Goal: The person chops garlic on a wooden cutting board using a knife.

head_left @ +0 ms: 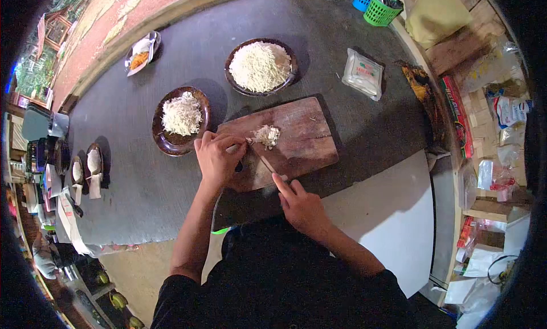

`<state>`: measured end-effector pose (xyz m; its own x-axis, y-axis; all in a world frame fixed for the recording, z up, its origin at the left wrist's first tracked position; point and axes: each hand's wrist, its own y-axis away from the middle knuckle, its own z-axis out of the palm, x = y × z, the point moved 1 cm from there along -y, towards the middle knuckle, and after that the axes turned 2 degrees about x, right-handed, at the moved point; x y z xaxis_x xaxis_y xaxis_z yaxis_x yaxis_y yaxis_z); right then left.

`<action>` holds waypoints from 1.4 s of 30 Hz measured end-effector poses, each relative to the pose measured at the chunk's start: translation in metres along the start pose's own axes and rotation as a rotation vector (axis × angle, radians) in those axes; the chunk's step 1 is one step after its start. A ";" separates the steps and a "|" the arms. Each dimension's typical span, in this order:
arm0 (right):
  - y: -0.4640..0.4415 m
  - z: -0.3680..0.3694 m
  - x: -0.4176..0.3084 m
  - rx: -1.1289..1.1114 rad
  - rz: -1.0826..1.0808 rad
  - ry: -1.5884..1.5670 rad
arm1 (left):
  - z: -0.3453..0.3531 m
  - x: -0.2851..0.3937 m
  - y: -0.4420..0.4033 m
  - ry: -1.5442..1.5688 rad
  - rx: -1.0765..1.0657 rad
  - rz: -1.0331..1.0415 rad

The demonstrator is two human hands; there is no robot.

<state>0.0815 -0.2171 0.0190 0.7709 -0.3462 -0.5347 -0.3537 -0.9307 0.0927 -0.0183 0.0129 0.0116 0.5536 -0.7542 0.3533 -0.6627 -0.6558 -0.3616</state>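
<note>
A wooden cutting board lies on the dark table, with a small pile of chopped white pieces near its middle. My right hand is closed round the handle of a knife, whose blade slants across the board towards the pile. At the board's left side my left hand is closed, its fingertips pinched near the knife tip on a small pale piece, mostly hidden by the fingers. Just beyond that hand is a brown plate of white shreds.
A larger brown plate heaped with pale shreds stands behind the board. A small dish holds white and orange seasonings. To the right lie a white packet and a green basket. Small dishes stand at left.
</note>
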 end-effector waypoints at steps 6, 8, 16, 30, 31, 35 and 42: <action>-0.005 0.002 -0.002 0.009 0.010 0.030 | -0.001 0.001 0.001 -0.003 0.015 0.030; 0.000 0.003 0.002 0.011 0.003 0.063 | -0.003 0.003 0.000 -0.031 0.000 0.008; 0.015 -0.005 0.009 0.039 0.000 0.011 | -0.003 0.004 0.000 -0.025 0.009 0.015; -0.001 0.006 0.002 0.029 -0.012 -0.006 | 0.000 0.001 0.001 -0.018 0.029 0.040; -0.001 0.005 0.003 0.057 -0.017 -0.010 | 0.000 0.000 0.001 -0.007 0.031 0.035; 0.003 0.001 0.008 0.057 -0.009 -0.001 | 0.001 -0.002 0.002 -0.015 0.014 0.006; 0.012 -0.003 0.006 0.030 -0.011 -0.007 | -0.001 0.000 0.001 -0.006 0.020 0.013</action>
<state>0.0834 -0.2306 0.0188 0.7709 -0.3355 -0.5414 -0.3616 -0.9303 0.0616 -0.0197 0.0122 0.0117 0.5483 -0.7625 0.3435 -0.6592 -0.6468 -0.3836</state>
